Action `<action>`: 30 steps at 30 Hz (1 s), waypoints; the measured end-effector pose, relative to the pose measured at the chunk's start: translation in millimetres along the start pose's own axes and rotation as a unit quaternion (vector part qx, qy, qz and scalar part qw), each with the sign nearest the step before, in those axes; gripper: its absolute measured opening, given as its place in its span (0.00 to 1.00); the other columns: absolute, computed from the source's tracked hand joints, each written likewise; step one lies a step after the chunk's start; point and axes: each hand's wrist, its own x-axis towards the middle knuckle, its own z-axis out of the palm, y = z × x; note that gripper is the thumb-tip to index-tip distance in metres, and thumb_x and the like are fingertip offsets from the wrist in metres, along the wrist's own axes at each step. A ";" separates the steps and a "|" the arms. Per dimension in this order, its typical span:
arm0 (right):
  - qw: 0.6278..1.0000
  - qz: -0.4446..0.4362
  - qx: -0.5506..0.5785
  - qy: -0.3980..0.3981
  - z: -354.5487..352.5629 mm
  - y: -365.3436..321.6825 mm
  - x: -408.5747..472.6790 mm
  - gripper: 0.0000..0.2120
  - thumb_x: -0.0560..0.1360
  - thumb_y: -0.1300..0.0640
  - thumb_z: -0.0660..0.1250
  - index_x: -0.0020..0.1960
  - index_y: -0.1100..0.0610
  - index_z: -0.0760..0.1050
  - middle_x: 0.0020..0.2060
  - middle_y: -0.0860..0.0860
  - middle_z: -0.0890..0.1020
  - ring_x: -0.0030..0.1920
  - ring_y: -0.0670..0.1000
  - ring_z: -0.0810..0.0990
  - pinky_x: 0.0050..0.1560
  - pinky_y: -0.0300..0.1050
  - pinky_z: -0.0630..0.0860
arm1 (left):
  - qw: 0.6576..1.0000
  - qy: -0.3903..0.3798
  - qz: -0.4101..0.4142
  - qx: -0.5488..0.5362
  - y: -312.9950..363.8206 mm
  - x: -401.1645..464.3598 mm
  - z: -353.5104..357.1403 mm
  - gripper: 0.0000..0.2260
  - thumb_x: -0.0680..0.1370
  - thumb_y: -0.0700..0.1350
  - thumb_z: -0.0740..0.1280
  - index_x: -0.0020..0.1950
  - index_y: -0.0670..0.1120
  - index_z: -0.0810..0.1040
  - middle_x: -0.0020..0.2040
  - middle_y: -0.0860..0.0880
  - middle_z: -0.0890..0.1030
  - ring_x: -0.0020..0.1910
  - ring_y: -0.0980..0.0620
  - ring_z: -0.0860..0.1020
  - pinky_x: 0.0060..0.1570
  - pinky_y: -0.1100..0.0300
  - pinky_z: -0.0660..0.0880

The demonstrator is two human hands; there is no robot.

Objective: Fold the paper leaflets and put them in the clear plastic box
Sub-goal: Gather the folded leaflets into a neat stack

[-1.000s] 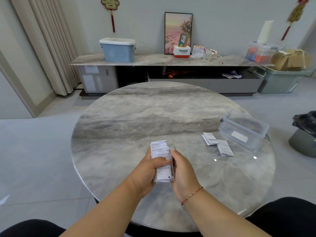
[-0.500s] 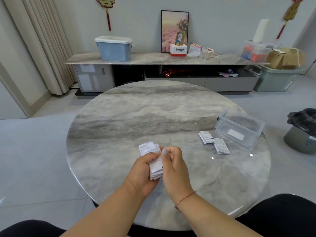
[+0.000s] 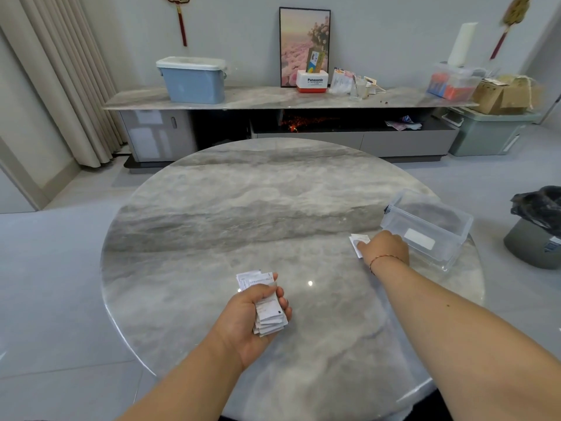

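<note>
The left hand [image 3: 252,317] grips a stack of folded leaflets [image 3: 267,305], fingers curled round it; thin, light and limp, the stack probably fans unless pinched across its middle. The right hand [image 3: 385,247] lies on loose leaflets [image 3: 357,240] beside the clear plastic box [image 3: 425,229]; its grip cannot be told. The polished marble table [image 3: 243,208] looks slippery

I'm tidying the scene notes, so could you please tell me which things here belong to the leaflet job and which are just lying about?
Part of the job:
- stack of leaflets gripped by the left hand
- leaflets on the table under the right hand
- clear plastic box

Just lying about:
- blue bin
- framed picture
- cardboard box
- black-bagged bin
</note>
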 end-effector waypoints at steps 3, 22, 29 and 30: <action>0.999 0.030 0.000 -0.041 3.7 -4.8 3.9 0.19 0.67 0.50 0.73 0.53 0.58 0.76 0.53 0.57 0.80 0.54 0.59 0.78 0.45 0.44 0.73 | 1.000 0.016 -0.003 0.001 1.5 2.5 -2.1 0.11 0.74 0.34 0.62 0.55 0.43 0.76 0.36 0.43 0.76 0.31 0.48 0.75 0.32 0.57 0.78; 0.817 -0.436 0.318 0.201 18.9 -53.1 -221.4 0.10 0.69 0.59 0.62 0.41 0.57 0.82 0.41 0.48 0.82 0.44 0.46 0.77 0.45 0.34 0.73 | 0.999 -0.001 0.041 -0.002 4.6 -8.7 5.0 0.13 0.75 0.51 0.66 0.41 0.41 0.78 0.36 0.44 0.80 0.35 0.48 0.81 0.34 0.58 0.79; 0.829 -0.450 0.301 0.142 20.5 -48.8 -224.0 0.11 0.69 0.59 0.63 0.44 0.53 0.83 0.45 0.42 0.83 0.46 0.43 0.78 0.47 0.31 0.73 | 1.000 -0.023 -0.014 0.008 9.6 -18.5 8.4 0.29 0.71 0.67 0.58 0.35 0.42 0.80 0.34 0.45 0.80 0.35 0.49 0.81 0.40 0.58 0.78; 0.827 -0.456 0.298 0.136 20.2 -47.7 -223.1 0.10 0.69 0.59 0.63 0.43 0.53 0.83 0.45 0.42 0.83 0.46 0.43 0.78 0.47 0.31 0.73 | 0.999 -0.034 -0.017 0.002 10.2 -20.2 9.1 0.31 0.70 0.68 0.57 0.33 0.42 0.82 0.33 0.45 0.81 0.35 0.49 0.82 0.40 0.58 0.78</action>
